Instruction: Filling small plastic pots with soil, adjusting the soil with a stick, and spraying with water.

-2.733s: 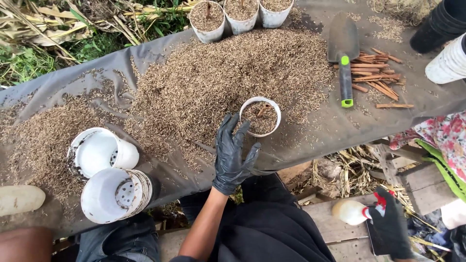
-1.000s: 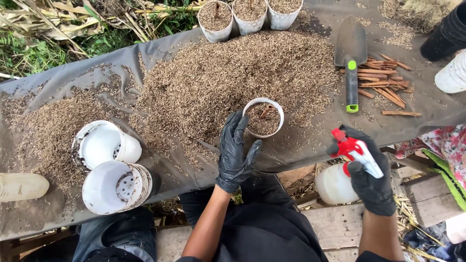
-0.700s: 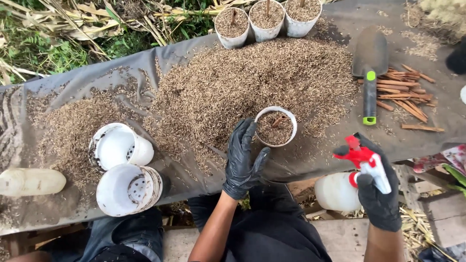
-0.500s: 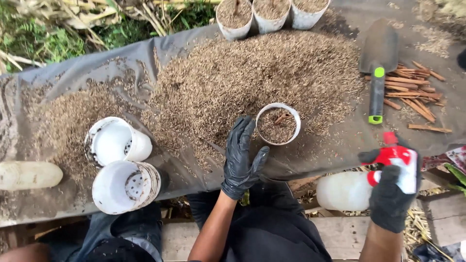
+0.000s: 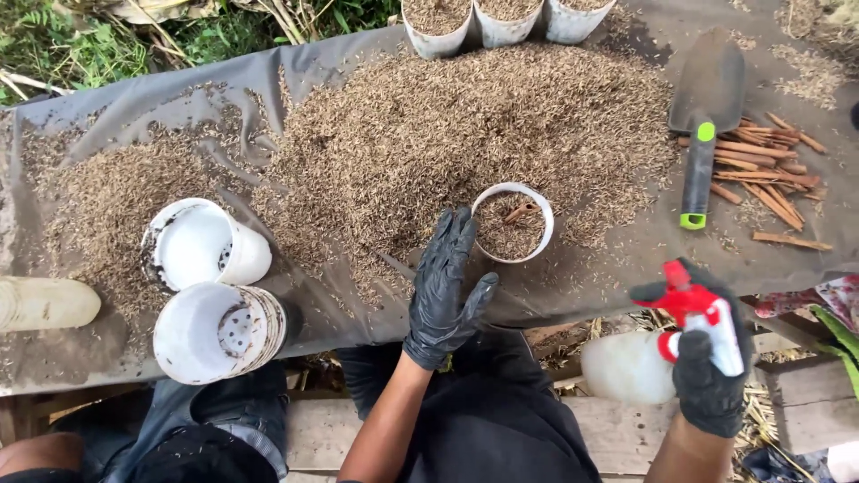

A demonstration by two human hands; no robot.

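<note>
The left hand (image 5: 443, 286), in a black glove, lay flat on the gray sheet (image 5: 358, 63) that covered the desk, its fingers (image 5: 458, 234) spread and released, grasping nothing. Its fingertips touched the rim of a small white cup (image 5: 513, 223) at the hand's one o'clock. The cup stood upright at the near edge of a wide heap of brown husks (image 5: 465, 125); it was nearly full of the same husks, with a brown stick poking out near its rim.

The right hand (image 5: 709, 380), also gloved, was clenched around the neck of a spray bottle (image 5: 658, 358) with a red trigger head and a pale body, held off the desk past its near edge, at four o'clock from the cup.

Bare sheet lay between the cup and the near edge, and from the cup toward three o'clock as far as a trowel (image 5: 702, 125) with a green-tipped handle beside a scatter of brown sticks (image 5: 761, 174). At nine o'clock, well apart, two stacks of empty white cups (image 5: 210, 291) lay on their sides. Three filled cups (image 5: 501, 18) lined the far edge at twelve o'clock.
</note>
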